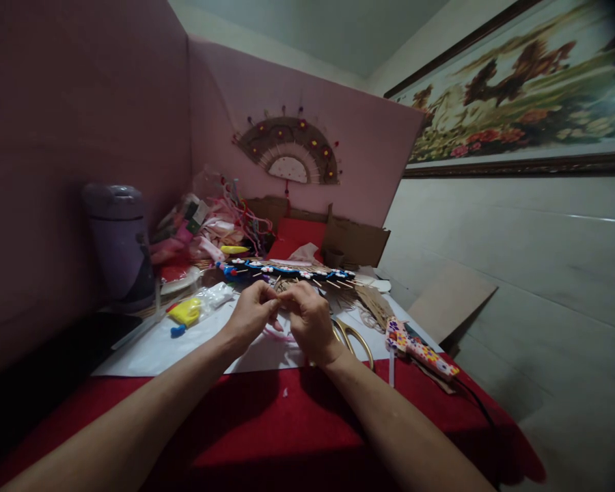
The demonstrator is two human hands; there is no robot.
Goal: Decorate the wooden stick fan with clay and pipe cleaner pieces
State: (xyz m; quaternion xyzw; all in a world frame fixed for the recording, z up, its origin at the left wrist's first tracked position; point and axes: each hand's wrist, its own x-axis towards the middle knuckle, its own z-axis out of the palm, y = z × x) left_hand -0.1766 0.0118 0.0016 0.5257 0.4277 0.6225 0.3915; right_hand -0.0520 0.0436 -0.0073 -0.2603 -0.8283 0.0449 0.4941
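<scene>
My left hand [253, 311] and my right hand [308, 318] meet above the white sheet [184, 352], fingertips pinched together. What lies between the fingertips is too small to make out. Below and between the hands shows a pink loop [279, 335]. Just behind them lies a dark fan-shaped piece [287, 269] with blue edging, white flowers and thin sticks. Gold-handled scissors [356, 338] rest beside my right wrist, partly hidden by it.
A flowered glue gun [423, 352] with a cord lies at the right. Yellow clay in a bag [185, 311] and a purple bottle [120, 246] stand left. Pink materials [220, 225] are heaped behind; a decorated fan [292, 147] hangs on the pink panel.
</scene>
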